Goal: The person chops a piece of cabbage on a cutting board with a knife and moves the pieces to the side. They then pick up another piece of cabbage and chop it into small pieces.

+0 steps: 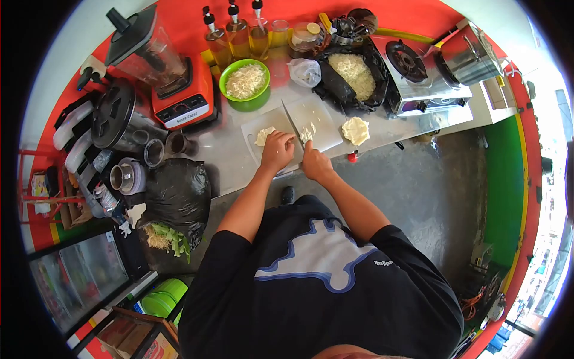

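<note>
My right hand (316, 163) grips a kitchen knife (290, 118), its blade pointing away from me across a white cutting board (329, 136). Small pale shreds of food (307, 131) lie beside the blade, just ahead of my right fingers. To the left of the knife, my left hand (278, 152) rests on the board with curled fingers. A pale piece of food (263, 136) sticks out from under these fingers, and the rest of it is hidden. Another flat, pale, roundish piece (356, 131) lies on the counter right of the board.
A green bowl (245, 85) and a black bag (335, 84) hold pale shreds. A red blender (179, 93), pump bottles (237, 33) and a clear plastic bag (305, 72) stand around the board. The stove (427, 87) carries a steel pot (472, 57). A black bag (179, 191) hangs by the counter's left end.
</note>
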A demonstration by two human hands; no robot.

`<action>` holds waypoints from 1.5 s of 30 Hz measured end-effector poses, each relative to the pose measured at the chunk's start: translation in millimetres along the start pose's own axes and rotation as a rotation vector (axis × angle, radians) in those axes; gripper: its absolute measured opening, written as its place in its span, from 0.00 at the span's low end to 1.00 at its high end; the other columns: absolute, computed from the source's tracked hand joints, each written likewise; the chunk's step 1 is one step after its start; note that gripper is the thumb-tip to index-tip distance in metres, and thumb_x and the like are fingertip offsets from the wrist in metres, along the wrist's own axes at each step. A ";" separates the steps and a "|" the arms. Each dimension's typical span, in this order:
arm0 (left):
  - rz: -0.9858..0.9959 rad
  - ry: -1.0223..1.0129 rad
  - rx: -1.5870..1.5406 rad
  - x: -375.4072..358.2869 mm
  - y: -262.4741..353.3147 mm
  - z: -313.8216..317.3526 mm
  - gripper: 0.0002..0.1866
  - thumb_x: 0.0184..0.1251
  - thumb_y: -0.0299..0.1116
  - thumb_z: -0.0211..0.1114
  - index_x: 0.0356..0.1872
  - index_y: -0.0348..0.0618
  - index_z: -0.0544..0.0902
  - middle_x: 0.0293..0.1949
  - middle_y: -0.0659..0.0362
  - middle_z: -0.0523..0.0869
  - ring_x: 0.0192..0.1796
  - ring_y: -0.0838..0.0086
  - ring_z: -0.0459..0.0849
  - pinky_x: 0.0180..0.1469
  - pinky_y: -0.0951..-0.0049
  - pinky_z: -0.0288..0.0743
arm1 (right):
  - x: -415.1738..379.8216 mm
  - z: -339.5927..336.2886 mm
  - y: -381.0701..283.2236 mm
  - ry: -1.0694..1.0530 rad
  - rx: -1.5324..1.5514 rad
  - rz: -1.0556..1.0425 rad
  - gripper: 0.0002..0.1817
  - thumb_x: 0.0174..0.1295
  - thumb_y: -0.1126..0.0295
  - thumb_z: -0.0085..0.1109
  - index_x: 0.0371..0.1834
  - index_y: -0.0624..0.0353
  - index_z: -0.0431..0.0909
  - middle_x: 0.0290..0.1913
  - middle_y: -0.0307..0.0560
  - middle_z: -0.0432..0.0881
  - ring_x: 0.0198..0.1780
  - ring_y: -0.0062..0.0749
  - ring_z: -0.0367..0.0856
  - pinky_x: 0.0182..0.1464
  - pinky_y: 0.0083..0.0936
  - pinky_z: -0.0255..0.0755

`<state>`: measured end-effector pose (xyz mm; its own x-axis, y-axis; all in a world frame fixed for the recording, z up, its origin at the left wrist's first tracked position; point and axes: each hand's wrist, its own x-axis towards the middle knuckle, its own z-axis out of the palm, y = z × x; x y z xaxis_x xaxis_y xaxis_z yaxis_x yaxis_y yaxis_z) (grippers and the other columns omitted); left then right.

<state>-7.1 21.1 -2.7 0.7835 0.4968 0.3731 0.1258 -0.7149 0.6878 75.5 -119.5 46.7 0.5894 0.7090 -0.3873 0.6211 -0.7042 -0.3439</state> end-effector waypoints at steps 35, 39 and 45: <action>-0.252 0.110 0.301 -13.6 15.4 -58.0 0.12 0.62 0.29 0.69 0.45 0.35 0.88 0.45 0.46 0.84 0.49 0.49 0.84 0.55 0.57 0.78 | -13.7 -19.0 -13.5 0.044 0.209 -0.235 0.18 0.64 0.70 0.51 0.53 0.67 0.63 0.37 0.79 0.82 0.41 0.78 0.81 0.48 0.65 0.73; -0.455 0.003 0.066 -20.4 -6.9 -42.6 0.11 0.60 0.28 0.70 0.43 0.34 0.88 0.45 0.44 0.84 0.50 0.48 0.84 0.54 0.54 0.78 | -15.6 -15.7 -31.5 -0.012 0.150 -0.234 0.16 0.64 0.71 0.50 0.53 0.67 0.64 0.38 0.79 0.83 0.41 0.76 0.83 0.49 0.64 0.75; -0.414 0.110 0.080 -26.3 -7.9 -28.5 0.14 0.56 0.30 0.74 0.42 0.35 0.87 0.36 0.45 0.86 0.40 0.51 0.85 0.46 0.56 0.79 | -13.4 -14.0 -41.2 -0.057 -0.014 -0.187 0.16 0.64 0.72 0.51 0.52 0.68 0.65 0.38 0.75 0.84 0.42 0.70 0.86 0.48 0.59 0.79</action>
<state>-46.0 27.6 -0.3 0.5880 0.7961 0.1431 0.4663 -0.4782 0.7443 49.2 -99.5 78.0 0.4333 0.8237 -0.3656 0.7241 -0.5597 -0.4030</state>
